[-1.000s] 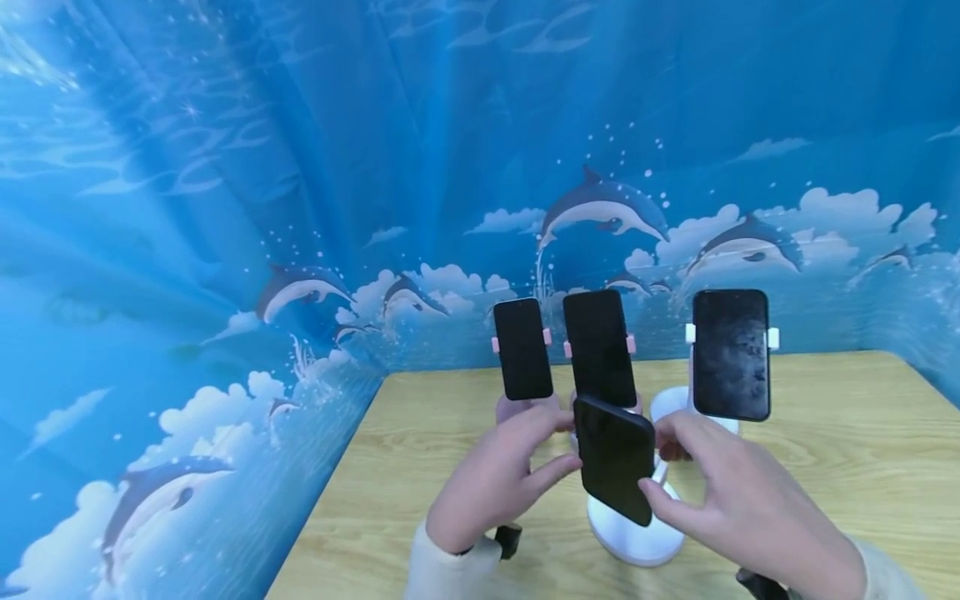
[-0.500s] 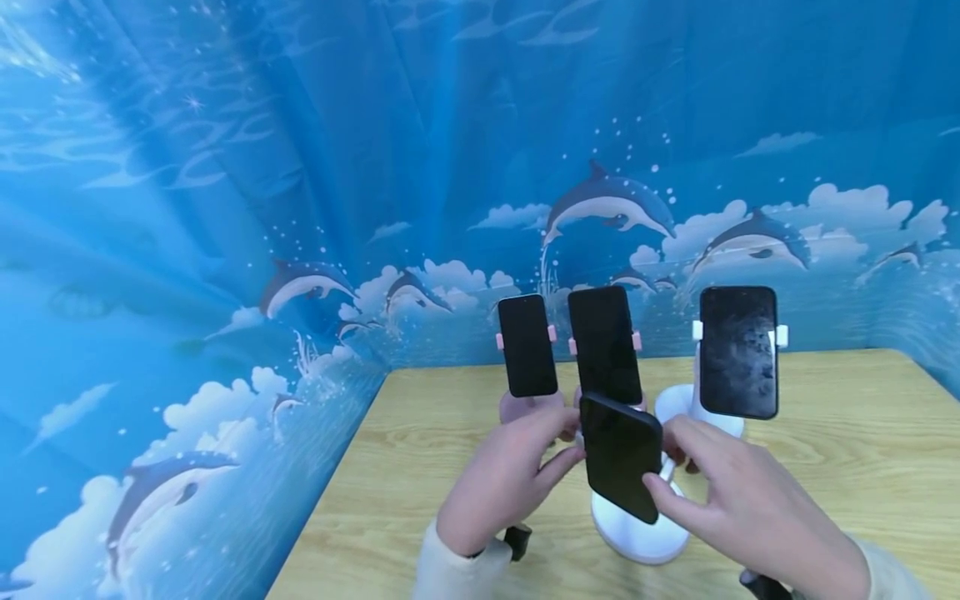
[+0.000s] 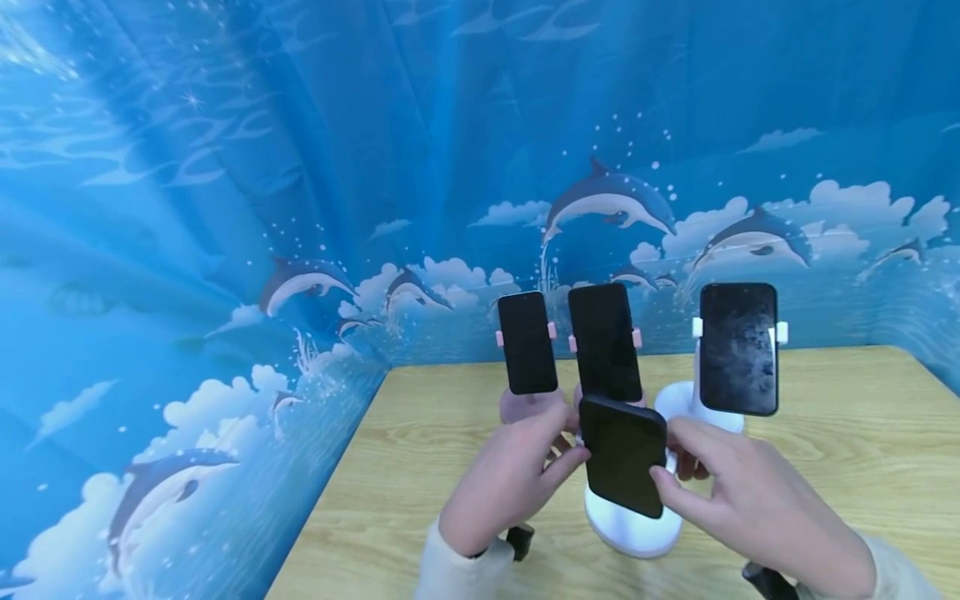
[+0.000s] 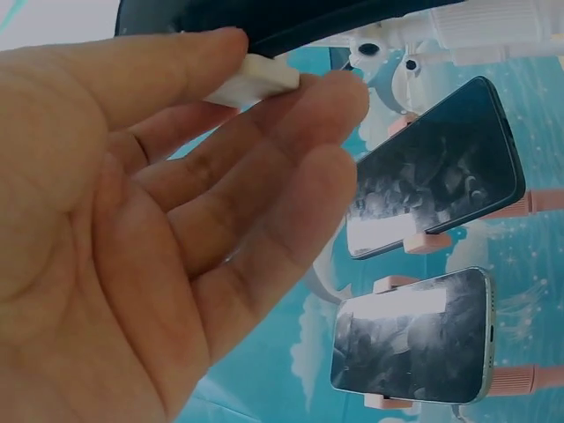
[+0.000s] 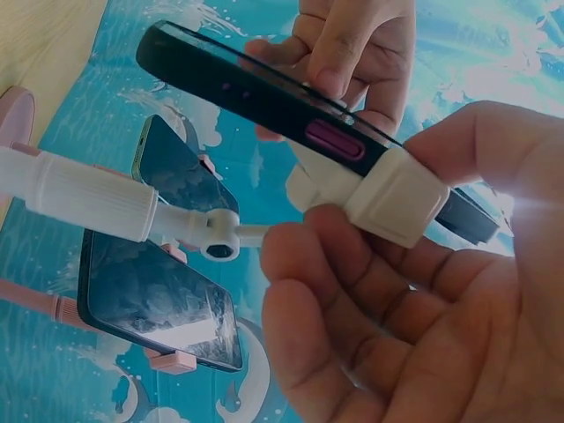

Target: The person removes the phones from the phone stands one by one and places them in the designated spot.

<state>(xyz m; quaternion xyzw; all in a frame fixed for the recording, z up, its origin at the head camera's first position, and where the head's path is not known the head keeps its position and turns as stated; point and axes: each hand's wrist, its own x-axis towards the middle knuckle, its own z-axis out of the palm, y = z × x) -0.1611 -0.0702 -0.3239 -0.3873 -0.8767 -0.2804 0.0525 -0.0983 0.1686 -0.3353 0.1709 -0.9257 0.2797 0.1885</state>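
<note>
A dark smartphone [image 3: 624,457] sits tilted in the white clamp [image 5: 401,196] of a white phone stand [image 3: 633,529]. My left hand [image 3: 517,467] is at the phone's left side, its thumb and fingers pinching the clamp's white end [image 4: 256,81]. At the opposite side my right hand [image 3: 757,496] grips the other clamp end between thumb and fingers, with the thumb by the phone's edge. The right wrist view shows the stand's white arm [image 5: 92,196] and ball joint [image 5: 218,236] behind the phone. Most of the stand's pole is hidden by the phone in the head view.
Behind stand two phones, a smaller one [image 3: 527,342] and a larger one [image 3: 604,342], in pink holders. Another phone [image 3: 738,348] is held by a white stand at right. The wooden table [image 3: 390,467] ends at a blue dolphin-print curtain [image 3: 420,167].
The held phone has turned and levelled a little, its right edge now farther right and its lower corner higher. Its white base has shifted slightly left. Both hands keep their hold.
</note>
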